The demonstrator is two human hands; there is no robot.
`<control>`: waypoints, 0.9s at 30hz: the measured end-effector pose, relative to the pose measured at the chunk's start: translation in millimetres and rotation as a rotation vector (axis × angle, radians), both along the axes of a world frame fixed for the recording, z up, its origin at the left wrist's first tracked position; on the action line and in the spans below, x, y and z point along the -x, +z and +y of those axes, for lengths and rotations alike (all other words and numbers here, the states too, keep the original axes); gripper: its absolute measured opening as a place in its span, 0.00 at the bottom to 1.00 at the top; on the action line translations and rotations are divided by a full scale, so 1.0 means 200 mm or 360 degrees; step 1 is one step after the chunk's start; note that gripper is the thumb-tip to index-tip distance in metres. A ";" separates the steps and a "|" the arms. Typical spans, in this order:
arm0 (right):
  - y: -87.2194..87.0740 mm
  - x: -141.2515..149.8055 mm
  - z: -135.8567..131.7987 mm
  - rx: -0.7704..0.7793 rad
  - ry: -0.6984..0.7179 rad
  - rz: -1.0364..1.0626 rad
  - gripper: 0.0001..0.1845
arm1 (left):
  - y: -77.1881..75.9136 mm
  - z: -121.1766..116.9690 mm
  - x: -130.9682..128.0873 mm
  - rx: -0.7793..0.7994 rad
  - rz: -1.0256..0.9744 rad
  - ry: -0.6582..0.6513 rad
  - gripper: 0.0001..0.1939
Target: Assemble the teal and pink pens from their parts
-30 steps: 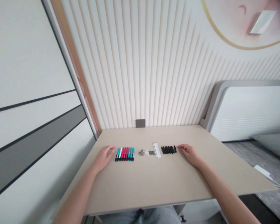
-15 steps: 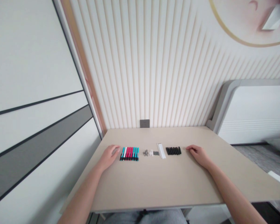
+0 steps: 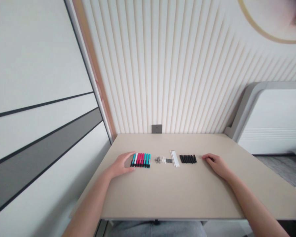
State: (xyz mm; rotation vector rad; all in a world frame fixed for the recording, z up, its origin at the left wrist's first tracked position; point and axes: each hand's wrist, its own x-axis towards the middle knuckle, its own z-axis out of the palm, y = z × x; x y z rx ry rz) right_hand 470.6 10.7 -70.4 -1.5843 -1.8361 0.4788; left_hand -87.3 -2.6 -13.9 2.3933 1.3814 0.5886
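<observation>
My left hand [image 3: 120, 164] is at the left end of a row of pen barrels [image 3: 140, 160] in teal, white and pink-red with dark lower ends. Its thumb and fingers are spread, near the two ends of the leftmost teal barrel; whether they touch it I cannot tell. My right hand [image 3: 216, 164] rests on the table with loosely curled fingers and nothing visible in them. Left of it lies a row of short black tubes [image 3: 188, 159]. Between the rows are small metallic parts [image 3: 158, 160], small white parts [image 3: 163, 160], small grey pieces [image 3: 169, 161] and thin white sticks [image 3: 175, 159].
Everything lies on a beige table [image 3: 162, 194]. Behind it stands a ribbed wall with a dark socket [image 3: 157, 128]. A white and grey cabinet [image 3: 39, 138] borders the left side, and a pale headboard [image 3: 273, 115] stands beyond the right edge.
My left hand has moved right to the row of pen barrels, its thumb and fingers spreading at the leftmost one. My right hand keeps its place on the table. The view has shifted slightly.
</observation>
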 end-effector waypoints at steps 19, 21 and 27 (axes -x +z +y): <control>0.02 0.01 -0.01 -0.0007 -0.0002 0.0053 0.16 | -0.01 0.01 0.00 -0.0020 -0.0072 0.0020 0.35; 0.02 0.01 -0.02 -0.0002 -0.0013 0.0042 0.16 | -0.01 0.00 -0.01 -0.0007 -0.0065 0.0013 0.35; 0.03 0.01 -0.03 0.0013 -0.0020 0.0046 0.16 | 0.02 -0.01 0.02 0.0053 -0.0127 0.0014 0.31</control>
